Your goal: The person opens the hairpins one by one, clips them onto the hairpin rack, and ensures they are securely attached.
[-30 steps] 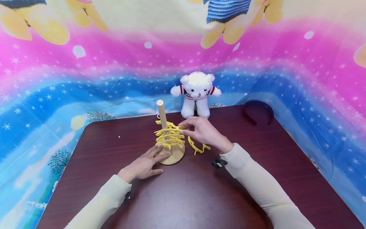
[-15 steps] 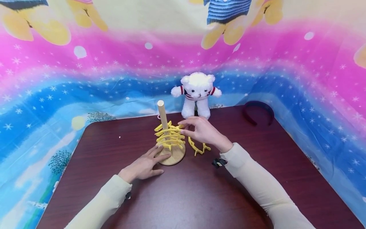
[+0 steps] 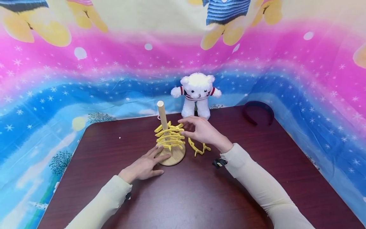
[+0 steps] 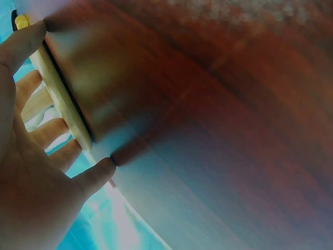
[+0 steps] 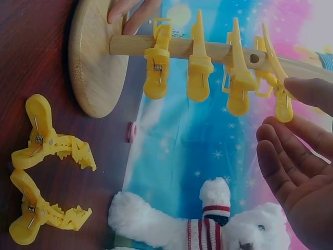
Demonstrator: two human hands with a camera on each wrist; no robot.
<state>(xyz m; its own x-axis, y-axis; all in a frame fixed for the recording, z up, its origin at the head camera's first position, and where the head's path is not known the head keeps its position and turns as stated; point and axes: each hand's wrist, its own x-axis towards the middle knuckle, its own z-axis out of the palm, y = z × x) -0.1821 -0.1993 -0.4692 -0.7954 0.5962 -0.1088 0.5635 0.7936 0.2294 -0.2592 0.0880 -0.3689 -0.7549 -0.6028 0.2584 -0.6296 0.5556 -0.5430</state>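
Observation:
Yellow toothed hair clips are clamped one above another along a wooden post [image 3: 161, 113] on a round base [image 3: 175, 158]. My right hand [image 3: 203, 132] is at the right end of the top clip [image 5: 282, 107]. In the right wrist view, its thumb [image 5: 307, 89] overlaps that clip's handle, the index finger lies just below, and the other fingers are loosely bent. My left hand [image 3: 142, 166] rests with spread fingers on the base's left side. Two more hair clips [image 5: 36, 135] lie on the table right of the base.
A white teddy bear [image 3: 198, 89] in a striped top stands at the table's back edge. To its right lies a dark red headband [image 3: 258, 108]. A small pink ring [image 5: 132, 132] is behind the post. Patterned cloth [image 3: 114, 79] surrounds the table [image 3: 183, 197].
My right thumb and fingertips have parted slightly from the top clip's handles, and the clip has settled on the post. My left hand stays on the base.

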